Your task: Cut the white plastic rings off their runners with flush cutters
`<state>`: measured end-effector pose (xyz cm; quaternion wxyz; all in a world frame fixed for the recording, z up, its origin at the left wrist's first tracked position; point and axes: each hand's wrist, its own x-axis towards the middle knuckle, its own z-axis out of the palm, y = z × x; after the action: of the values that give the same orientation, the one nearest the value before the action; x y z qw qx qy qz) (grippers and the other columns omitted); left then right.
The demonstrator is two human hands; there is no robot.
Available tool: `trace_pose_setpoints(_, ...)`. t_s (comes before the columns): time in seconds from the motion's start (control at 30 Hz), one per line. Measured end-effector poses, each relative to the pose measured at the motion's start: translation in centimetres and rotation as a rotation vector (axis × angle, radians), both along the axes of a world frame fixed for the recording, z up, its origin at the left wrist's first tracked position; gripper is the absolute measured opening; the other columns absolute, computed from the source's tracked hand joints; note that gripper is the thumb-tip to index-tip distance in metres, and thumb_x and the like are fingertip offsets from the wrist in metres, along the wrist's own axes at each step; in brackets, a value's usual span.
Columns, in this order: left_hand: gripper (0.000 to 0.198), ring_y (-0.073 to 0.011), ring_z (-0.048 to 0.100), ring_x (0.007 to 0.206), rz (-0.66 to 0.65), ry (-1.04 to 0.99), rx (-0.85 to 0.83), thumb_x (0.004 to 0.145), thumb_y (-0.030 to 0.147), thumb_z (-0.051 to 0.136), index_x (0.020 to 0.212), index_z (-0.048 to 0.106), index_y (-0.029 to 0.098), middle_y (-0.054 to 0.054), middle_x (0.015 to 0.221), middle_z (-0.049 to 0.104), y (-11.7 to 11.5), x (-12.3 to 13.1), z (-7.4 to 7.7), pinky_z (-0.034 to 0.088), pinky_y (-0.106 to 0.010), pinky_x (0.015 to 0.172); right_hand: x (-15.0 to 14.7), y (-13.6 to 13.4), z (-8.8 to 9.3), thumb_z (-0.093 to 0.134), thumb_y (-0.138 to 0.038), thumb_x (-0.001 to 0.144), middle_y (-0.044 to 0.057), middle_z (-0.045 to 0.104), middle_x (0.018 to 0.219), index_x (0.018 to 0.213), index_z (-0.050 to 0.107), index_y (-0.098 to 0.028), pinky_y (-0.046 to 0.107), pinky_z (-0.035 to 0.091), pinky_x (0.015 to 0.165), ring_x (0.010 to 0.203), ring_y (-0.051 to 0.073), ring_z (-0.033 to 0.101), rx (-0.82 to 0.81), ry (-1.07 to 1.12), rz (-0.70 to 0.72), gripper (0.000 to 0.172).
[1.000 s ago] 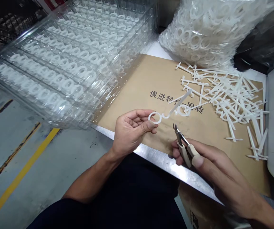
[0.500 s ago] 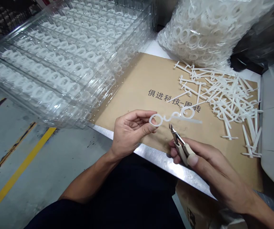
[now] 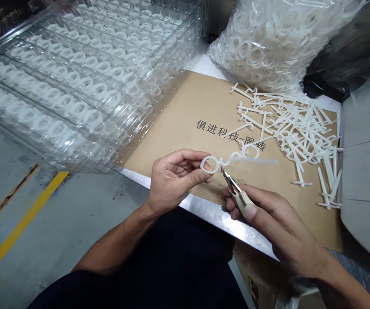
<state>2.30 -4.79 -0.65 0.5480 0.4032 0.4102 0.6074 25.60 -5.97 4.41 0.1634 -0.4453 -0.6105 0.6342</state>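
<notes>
My left hand (image 3: 180,178) pinches a translucent white plastic moulding (image 3: 225,161) by the ring at its left end. A curved runner links that ring to a second ring at the right, and a straight stem sticks out over the cardboard. Wrapped in my right hand (image 3: 268,219) is a pair of side cutters (image 3: 234,186) with pale handles. Their jaw tips are at the narrow joint just right of the held ring; whether the blades touch the plastic I cannot tell.
Cardboard (image 3: 159,141) with printed characters covers the metal-edged table. White plastic offcuts (image 3: 300,128) lie heaped at the right. A clear bag of white rings (image 3: 262,47) stands behind. Stacked clear trays (image 3: 75,86) of white ring parts fill the left. A grey surface (image 3: 368,159) borders the right.
The side cutters have moved left and up to the joint beside the held ring, and their handles are squeezed closer together. My left hand keeps its pinch. The view has shifted slightly.
</notes>
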Motion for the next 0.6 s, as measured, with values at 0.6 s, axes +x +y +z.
trace_pose_setpoints(0.6,0.027,-0.0148,0.077,0.069,-0.033,-0.043,0.016,0.077,0.012,0.090,0.102,0.082,0.018,-0.004,0.084,0.080,-0.13,0.18,-0.05,0.068,-0.023,0.068,-0.24,0.10,-0.08,0.046,-0.059,0.109,0.005,0.065,0.102,0.123,0.066,-0.022,0.034,0.050,0.077,0.087,0.022,0.059,0.009,-0.032,-0.006,0.045)
